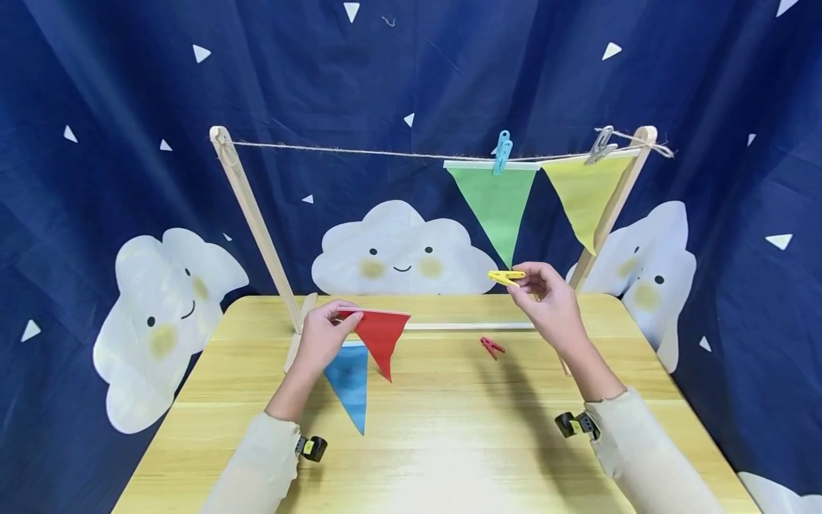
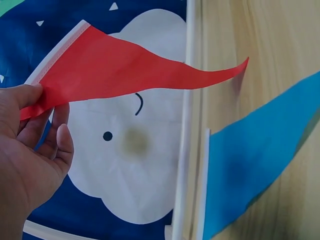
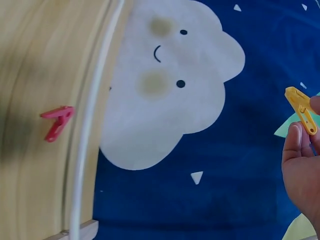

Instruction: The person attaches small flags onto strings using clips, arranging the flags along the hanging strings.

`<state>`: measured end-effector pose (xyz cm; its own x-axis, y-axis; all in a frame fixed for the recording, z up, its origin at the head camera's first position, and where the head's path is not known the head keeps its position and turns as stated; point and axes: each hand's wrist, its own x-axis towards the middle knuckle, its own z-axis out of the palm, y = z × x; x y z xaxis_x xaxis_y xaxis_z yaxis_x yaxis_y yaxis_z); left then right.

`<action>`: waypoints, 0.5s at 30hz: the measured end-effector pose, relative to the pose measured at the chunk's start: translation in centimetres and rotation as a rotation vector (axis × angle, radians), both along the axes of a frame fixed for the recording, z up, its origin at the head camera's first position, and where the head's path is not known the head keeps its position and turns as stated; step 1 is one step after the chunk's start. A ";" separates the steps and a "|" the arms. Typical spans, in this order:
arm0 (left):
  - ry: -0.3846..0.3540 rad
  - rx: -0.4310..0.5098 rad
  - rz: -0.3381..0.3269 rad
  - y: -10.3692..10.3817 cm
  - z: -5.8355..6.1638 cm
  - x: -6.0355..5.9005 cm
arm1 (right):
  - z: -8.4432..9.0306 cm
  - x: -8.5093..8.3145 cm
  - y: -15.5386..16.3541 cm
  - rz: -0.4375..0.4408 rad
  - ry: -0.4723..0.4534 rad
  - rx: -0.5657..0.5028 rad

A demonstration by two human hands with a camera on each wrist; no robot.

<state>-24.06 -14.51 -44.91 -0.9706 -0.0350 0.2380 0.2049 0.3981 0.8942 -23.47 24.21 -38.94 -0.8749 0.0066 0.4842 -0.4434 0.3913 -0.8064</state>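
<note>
My left hand (image 1: pixel 321 335) pinches the top corner of a red triangular flag (image 1: pixel 380 337) and holds it above the wooden table (image 1: pixel 449 442); in the left wrist view the red flag (image 2: pixel 125 70) hangs from my thumb and fingers (image 2: pixel 30 100). A blue flag (image 1: pixel 349 385) lies flat on the table below it, also seen as the blue flag (image 2: pixel 255 170). My right hand (image 1: pixel 546 303) pinches a yellow clothespin (image 1: pixel 506 275), held in the air under the green flag (image 1: pixel 497 203); the yellow clothespin (image 3: pixel 301 109) shows at my fingertips.
A twine line (image 1: pixel 359 151) runs between two wooden posts (image 1: pixel 253 221). A green flag hangs from a blue peg (image 1: pixel 501 151), a yellow flag (image 1: pixel 587 196) from a grey peg (image 1: pixel 601 145). A red clothespin (image 1: pixel 491 347) lies on the table, also red clothespin (image 3: pixel 57 122).
</note>
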 end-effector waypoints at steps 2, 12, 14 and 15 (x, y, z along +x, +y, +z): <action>0.011 0.001 -0.003 0.0 0.2 -0.1 | 0.5 -0.1 -0.2 0.004 0.015 0.013; 0.066 0.038 -0.020 0.2 1.9 -0.8 | 2.4 -0.8 -1.5 0.041 0.069 0.031; 0.072 0.048 -0.026 0.2 2.2 -0.8 | 2.8 -0.9 -1.8 0.049 0.076 0.029; 0.075 0.057 -0.029 0.2 2.4 -0.9 | 3.0 -1.0 -1.9 0.050 0.080 0.031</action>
<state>-24.95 -14.30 -42.54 -0.9508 -0.0227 0.3089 0.2832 0.3403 0.8967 -24.42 22.32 -35.96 -0.8323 -0.0524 0.5518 -0.5256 0.3910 -0.7556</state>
